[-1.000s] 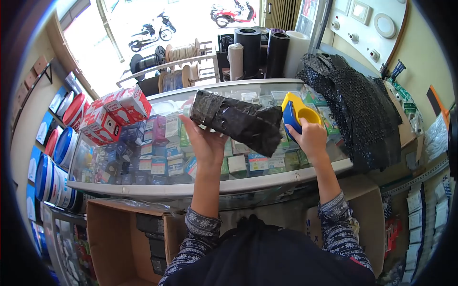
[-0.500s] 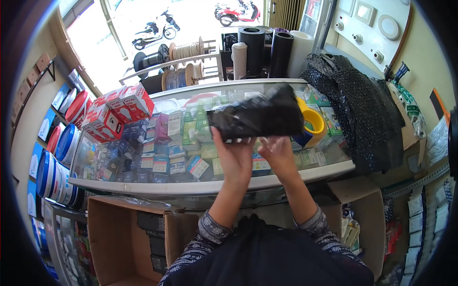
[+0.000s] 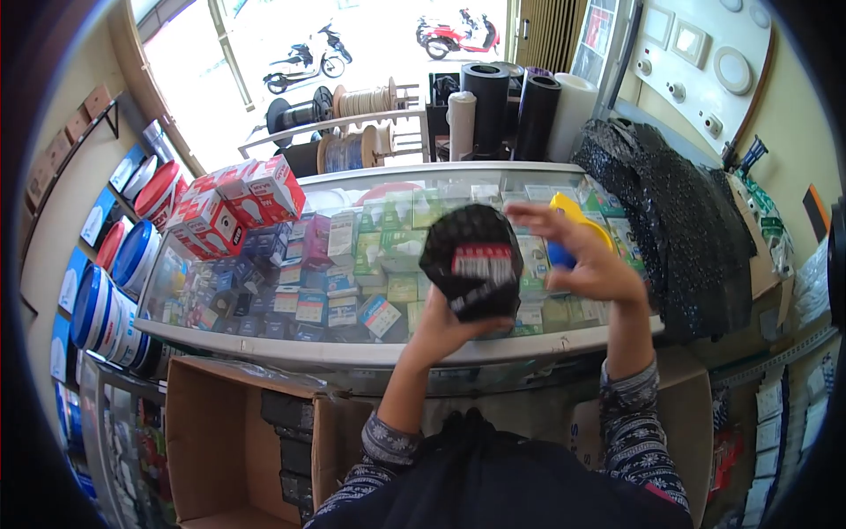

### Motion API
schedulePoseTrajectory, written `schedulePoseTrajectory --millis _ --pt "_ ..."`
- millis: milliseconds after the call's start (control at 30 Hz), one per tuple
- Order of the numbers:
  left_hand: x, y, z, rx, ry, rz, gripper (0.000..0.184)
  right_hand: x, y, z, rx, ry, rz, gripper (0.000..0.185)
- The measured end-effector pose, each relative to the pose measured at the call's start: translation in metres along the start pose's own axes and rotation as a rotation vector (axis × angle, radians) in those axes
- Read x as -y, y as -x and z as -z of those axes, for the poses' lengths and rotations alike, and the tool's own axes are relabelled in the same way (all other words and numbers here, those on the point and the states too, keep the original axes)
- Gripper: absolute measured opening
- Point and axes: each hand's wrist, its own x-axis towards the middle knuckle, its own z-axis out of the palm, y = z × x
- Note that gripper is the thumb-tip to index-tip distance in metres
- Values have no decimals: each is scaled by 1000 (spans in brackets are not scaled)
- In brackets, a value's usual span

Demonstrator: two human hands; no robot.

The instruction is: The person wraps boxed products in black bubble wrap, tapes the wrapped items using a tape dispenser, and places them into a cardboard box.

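A package wrapped in black bubble wrap (image 3: 467,231) is held above the glass counter, its end turned toward me. Through the wrapping on that end shows a red and white label with what looks like a barcode. My left hand (image 3: 451,333) grips the package from below, thumb across its lower edge. To its right my right hand (image 3: 589,256) is raised with the fingers spread, apart from the package and holding nothing. Behind the right hand, partly hidden by it, a yellow and blue tape dispenser (image 3: 568,207) stands on the counter.
Red and white bulb boxes (image 3: 209,225) sit on the counter's left end. Black bubble wrap sheeting (image 3: 661,203) drapes over its right end. An open cardboard box (image 3: 238,441) with black packages stands below. Cable spools (image 3: 366,101) and black rolls (image 3: 485,110) are beyond the counter.
The package has turned from lying lengthwise across the view to having its end toward me. My right hand has let go and moved right, fingers spreading. The view has shifted slightly.
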Motion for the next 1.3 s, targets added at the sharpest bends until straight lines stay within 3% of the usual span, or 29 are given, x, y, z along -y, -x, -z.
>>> schedulePoseTrajectory --millis 67,267,300,400,500,600,633,767,900,967,1067,1100,1200,1300 --pt "-3 4 2 81 -119 -99 87 25 -18 17 -75 230 155 65" --pt "-9 -10 -4 128 -128 -189 83 58 -71 -2 376 746 525 49" --pt "-12 -10 -1 146 -234 -238 86 77 -79 -2 684 862 259 39" --pt "-25 -10 7 34 -329 -220 97 79 -81 1 526 1068 481 29" --pt "-29 -8 11 -96 -230 -187 106 71 -69 5 -23 763 578 24" --pt "-27 -6 15 -121 -171 -229 113 78 -56 20 -81 596 454 19" --pt "-26 -6 12 -114 -151 -245 115 74 -56 23 -42 689 506 19" --pt "-25 -8 5 -115 -174 -277 119 87 -66 20 152 870 281 17" --pt "-19 -10 4 -82 -165 -297 119 66 -71 15 63 932 417 22" --pt "-12 -8 2 -51 -159 -305 119 51 -82 5 149 875 562 24" --pt "-26 -8 5 -6 -187 -264 122 52 -95 7 478 977 390 35" --pt "-29 -6 6 -37 -194 -223 123 46 -96 6 218 899 565 41" --pt "-31 -11 6 -70 -112 -144 126 57 -85 16 -151 899 469 37" --pt "-30 -13 4 -65 -176 -205 128 51 -82 20 152 989 207 37"
